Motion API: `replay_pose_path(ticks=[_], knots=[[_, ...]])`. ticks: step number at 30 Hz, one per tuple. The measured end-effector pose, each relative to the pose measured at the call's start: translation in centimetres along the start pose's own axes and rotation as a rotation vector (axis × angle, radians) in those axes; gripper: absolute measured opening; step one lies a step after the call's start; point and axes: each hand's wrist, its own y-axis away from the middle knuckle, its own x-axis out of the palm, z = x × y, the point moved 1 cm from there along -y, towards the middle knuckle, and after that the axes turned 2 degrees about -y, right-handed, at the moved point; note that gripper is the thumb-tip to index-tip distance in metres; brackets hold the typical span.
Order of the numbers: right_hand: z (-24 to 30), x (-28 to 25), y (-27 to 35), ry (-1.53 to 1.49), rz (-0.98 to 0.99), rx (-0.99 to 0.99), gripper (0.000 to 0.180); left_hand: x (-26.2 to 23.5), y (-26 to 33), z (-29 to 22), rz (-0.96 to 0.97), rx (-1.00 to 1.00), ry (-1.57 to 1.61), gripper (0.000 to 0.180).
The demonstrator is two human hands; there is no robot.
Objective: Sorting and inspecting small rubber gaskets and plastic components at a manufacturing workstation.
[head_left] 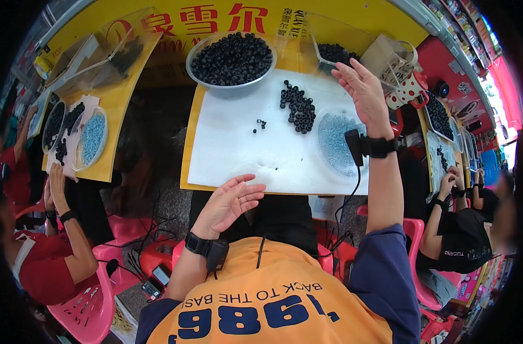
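Observation:
My left hand [230, 203] hovers at the front edge of the white sheet [227, 137], fingers stretched and apart, holding nothing I can see. My right hand [362, 94] reaches over the far right of the sheet, fingers extended and thumb apart, near a clear bin [342, 34] with black beads in it. Below its wrist sits a round clear dish [324, 152] of small light-blue pieces, partly hidden by the arm. Beside the dish lies a loose cluster of black beads [300, 112]. A few stray black beads [261, 123] rest farther left.
A white bowl [227, 88] heaped with black beads stands at the back of the yellow board [187, 172]. A polka-dot mug [400, 94] is at the right. People work at side tables, one on a pink chair [92, 304]. A black cable [353, 195] hangs from my right wrist.

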Motion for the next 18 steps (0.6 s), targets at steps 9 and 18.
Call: replay_pose_path(ticks=[9, 18], knots=[[-11.6, 3.4, 3.6, 1.253, 0.320, -0.372, 0.012, -1.0, 0.0, 0.5, 0.025, -0.048, 0.015, 0.034], [-10.9, 5.0, 6.4, 1.026, 0.314, -0.337, 0.013, -1.5, -1.0, 0.7, -0.048, -0.002, 0.023, 0.035]])
